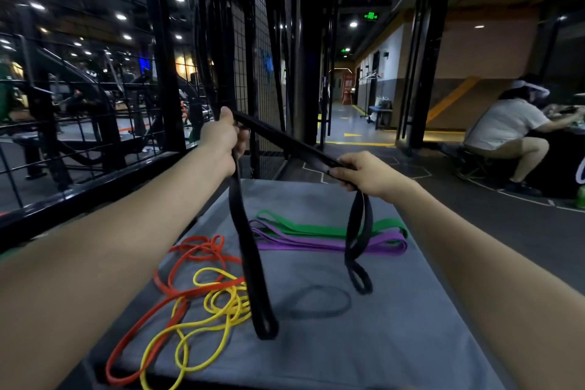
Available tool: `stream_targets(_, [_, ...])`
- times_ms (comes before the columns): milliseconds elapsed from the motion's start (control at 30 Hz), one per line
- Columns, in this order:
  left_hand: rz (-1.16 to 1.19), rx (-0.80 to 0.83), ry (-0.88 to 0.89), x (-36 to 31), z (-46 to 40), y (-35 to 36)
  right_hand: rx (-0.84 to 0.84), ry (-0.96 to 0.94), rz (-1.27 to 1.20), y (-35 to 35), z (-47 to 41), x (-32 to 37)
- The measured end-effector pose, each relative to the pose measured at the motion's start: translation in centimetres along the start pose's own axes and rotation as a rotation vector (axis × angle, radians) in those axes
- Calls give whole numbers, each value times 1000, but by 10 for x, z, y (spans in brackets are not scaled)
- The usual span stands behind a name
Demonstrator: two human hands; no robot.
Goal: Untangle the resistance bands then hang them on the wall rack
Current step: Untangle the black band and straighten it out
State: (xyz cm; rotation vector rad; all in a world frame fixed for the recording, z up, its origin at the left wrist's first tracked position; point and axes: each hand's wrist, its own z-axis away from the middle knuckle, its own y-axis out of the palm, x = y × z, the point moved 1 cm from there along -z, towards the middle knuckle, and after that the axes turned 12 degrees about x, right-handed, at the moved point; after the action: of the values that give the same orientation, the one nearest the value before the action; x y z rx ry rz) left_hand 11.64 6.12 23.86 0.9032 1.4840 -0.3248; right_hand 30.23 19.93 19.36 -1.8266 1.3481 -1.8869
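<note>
two bare, sleeveless forearms point(133, 241)

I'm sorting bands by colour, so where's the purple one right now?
In the head view, the purple band lies flat on the grey mat, centre-right, right against the green band just beyond it, behind the hanging black band.

a gym — exercise machines point(79, 98) behind a black wire cage point(164, 73) (dim ceiling spotlights), marked rubber floor point(474, 209).
</note>
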Motion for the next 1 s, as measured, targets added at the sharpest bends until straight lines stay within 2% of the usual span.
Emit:
stream_targets(133, [87, 6, -21, 4, 1, -1, -52, 21, 79, -2, -3, -6])
stream_targets(267, [47, 65, -55, 13, -1, -2, -145, 15, 131, -13, 3, -8])
stream_targets(367, [32, 83, -71, 19, 0, 2, -36, 38, 255, -15, 6, -12])
stream_targets(467, [29, 191, -74, 20, 2, 7, 115, 138, 363, -6, 3, -27])
stream_targets(600, [-1, 325, -103, 13, 4, 7, 198, 113, 159, 10, 6, -35])
stream_targets(800, [-181, 336, -186, 9, 0, -6, 8, 4, -310, 4, 3, -36])
stream_targets(900, [-242, 348, -218, 11, -1, -10, -71, -30, -398, 1, 5, -35])
stream_targets(1000, [-399, 376, -223, 17, -2, -15, -138, -56, -473, -2, 9, -40])
